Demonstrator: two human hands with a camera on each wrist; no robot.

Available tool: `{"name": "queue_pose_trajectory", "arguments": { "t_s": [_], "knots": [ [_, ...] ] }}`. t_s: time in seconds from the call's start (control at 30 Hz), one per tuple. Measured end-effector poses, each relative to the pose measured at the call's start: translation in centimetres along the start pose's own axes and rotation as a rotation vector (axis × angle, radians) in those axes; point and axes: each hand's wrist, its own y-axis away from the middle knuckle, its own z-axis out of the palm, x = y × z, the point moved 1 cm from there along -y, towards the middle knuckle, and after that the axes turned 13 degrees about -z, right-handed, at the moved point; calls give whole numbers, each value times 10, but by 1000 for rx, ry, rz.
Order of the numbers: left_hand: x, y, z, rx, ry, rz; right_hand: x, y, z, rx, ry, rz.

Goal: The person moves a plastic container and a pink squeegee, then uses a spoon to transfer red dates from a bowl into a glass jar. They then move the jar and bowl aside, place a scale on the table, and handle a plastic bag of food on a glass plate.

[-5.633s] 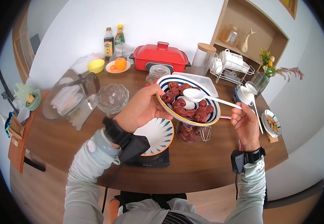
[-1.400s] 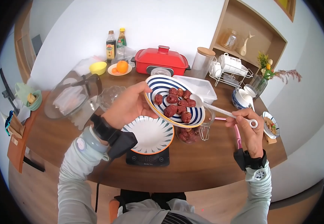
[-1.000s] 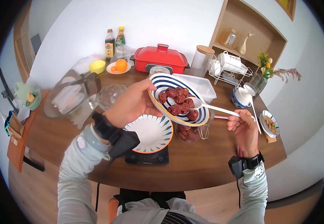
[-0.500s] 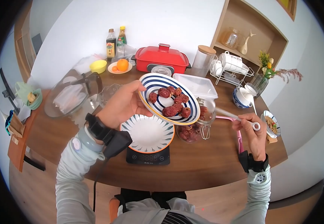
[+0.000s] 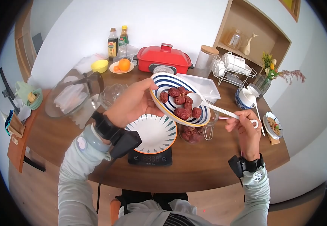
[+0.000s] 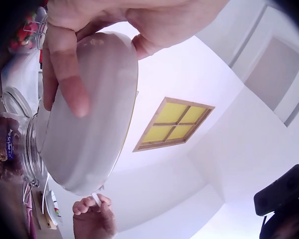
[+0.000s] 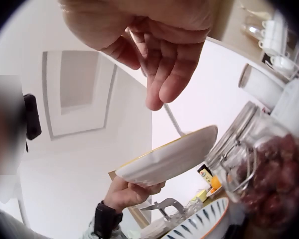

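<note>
My left hand (image 5: 132, 102) grips the left rim of a blue-and-white striped plate (image 5: 162, 80), thumb on top and fingers beneath, as the left wrist view shows. The plate is tilted and holds several dark red dates (image 5: 182, 112). Between thumb and fingers my right hand (image 5: 248, 132) pinches the handle of a white spoon (image 5: 196, 99), whose bowl is over the dates. Below the striped plate, a leaf-patterned plate (image 5: 151, 134) sits on a black scale (image 5: 149, 159). Beside it a glass jar (image 7: 267, 174) contains more dates.
A red cooker (image 5: 162, 59), a plastic container (image 5: 202, 88) and a cup rack (image 5: 233, 67) stand at the back. On the left are a glass lid (image 5: 53, 106) and a glass bowl (image 5: 112, 95); on the right, a dish of food (image 5: 273, 125).
The striped plate has shifted right with my left hand since half a second ago. The spoon, then above the jar, is back over the dates.
</note>
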Motion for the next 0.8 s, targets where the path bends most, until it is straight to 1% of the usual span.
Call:
{"name": "queue_pose_trajectory", "arguments": {
  "t_s": [0.03,0.13,0.2,0.33,0.43,0.53,0.57,0.67,0.7,0.8],
  "knots": [
    [0,-1,3,-2,4,-13,3,-1,0,40,-36,41],
    [0,-5,2,-34,-8,-27,12,-3,-11,96,-162,55],
    [-2,-6,0,-82,-17,-28,14,-6,-12,80,-196,100],
    [-4,-8,3,-80,-16,-26,24,-7,-15,124,-311,163],
    [-7,-9,-4,-53,-27,-19,22,-7,-24,186,-341,127],
    [-3,-3,-7,-52,-13,18,14,-8,-37,257,-308,64],
    [-2,-1,-9,-44,-6,18,12,-7,-43,264,-284,35],
    [-1,-1,-21,-21,16,20,2,-5,-47,224,-18,-23],
    [-1,-1,-22,-12,34,32,-1,-3,-46,124,45,-55],
    [0,0,-22,22,22,21,-12,3,-33,-127,384,-23]
  ]
}}
